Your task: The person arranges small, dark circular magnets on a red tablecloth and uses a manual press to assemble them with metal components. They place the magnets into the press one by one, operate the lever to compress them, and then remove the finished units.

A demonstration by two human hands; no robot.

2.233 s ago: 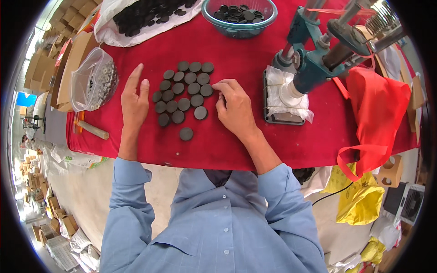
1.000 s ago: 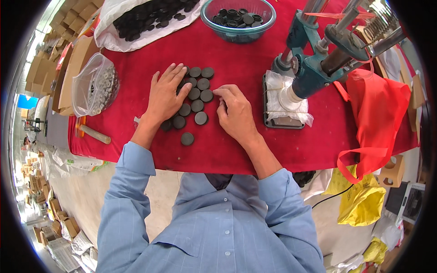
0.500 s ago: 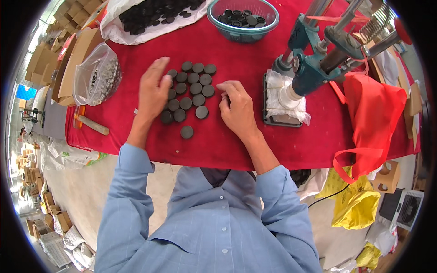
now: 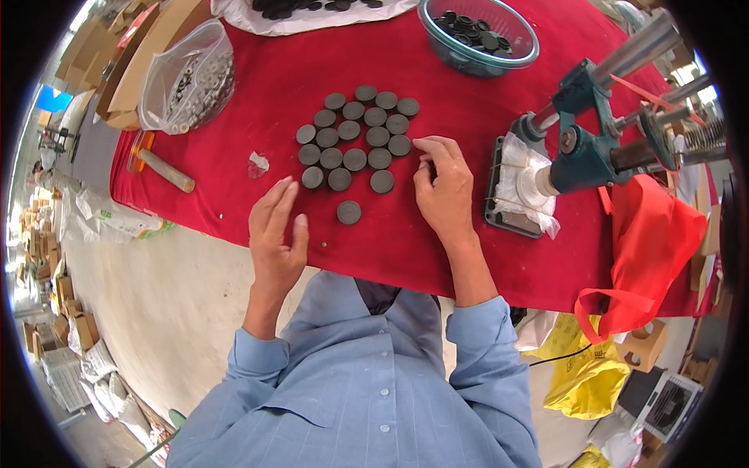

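Several flat, round black caps (image 4: 354, 160) lie in a loose cluster on the red cloth, and a single black cap (image 4: 349, 212) sits apart on the near side. My left hand (image 4: 278, 238) hovers at the table's near edge, below and left of the cluster. Its fingers are stretched out, the thumb is apart and nothing is in it. My right hand (image 4: 448, 191) is just right of the caps, fingers curled toward the thumb. Something dark shows between thumb and forefinger; what it is cannot be made out.
A blue-green press (image 4: 581, 132) with a padded base stands at right, beside a red bag (image 4: 655, 242). At the back are a clear bowl (image 4: 477, 62) of black parts and a white sack (image 4: 328, 19). A bag of small metal parts (image 4: 191, 78) and a hammer (image 4: 166, 171) lie left.
My left hand has drawn back from the left side of the caps toward the near edge. My right hand stays curled beside the cluster. The whole view has shifted and turned.
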